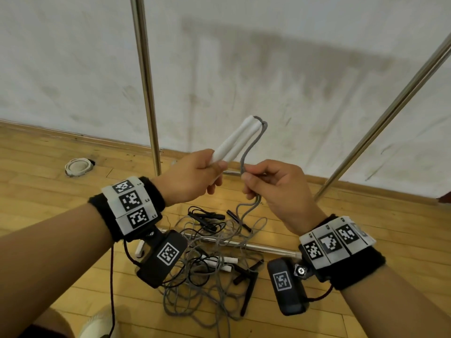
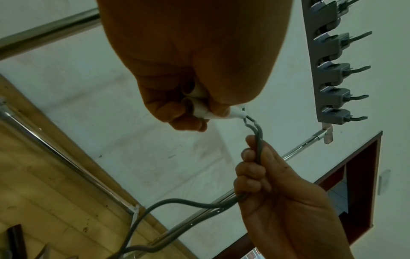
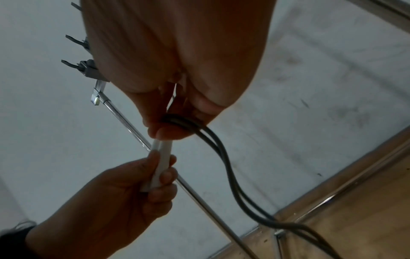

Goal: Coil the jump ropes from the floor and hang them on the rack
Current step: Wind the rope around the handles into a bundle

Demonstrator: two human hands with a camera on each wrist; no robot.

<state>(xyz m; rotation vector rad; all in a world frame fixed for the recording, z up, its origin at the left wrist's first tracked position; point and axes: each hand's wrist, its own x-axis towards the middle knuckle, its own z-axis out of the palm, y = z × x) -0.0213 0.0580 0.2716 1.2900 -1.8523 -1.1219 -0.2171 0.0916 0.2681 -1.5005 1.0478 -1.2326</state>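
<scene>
My left hand [image 1: 195, 174] grips two white jump-rope handles [image 1: 235, 140] side by side, their rope ends pointing up and away. Both grey cords [image 1: 253, 147] bend over from the handle tips and run down into my right hand [image 1: 271, 181], which pinches the doubled cord between thumb and fingers. Below it the cord [image 1: 249, 211] drops to a tangled pile of grey and black jump ropes [image 1: 210, 259] on the wood floor. The left wrist view shows the handles [image 2: 199, 106] in my fist and the cord [image 2: 258, 149] in my right fingers. A grey hook strip [image 2: 328, 66] of the rack hangs above.
Chrome rack poles stand close: one upright [image 1: 146, 89] behind my left hand, a slanted one [image 1: 390, 111] at the right, and a base bar [image 1: 256, 247] on the floor through the rope pile. A round white floor fitting [image 1: 78, 167] lies at the left by the wall.
</scene>
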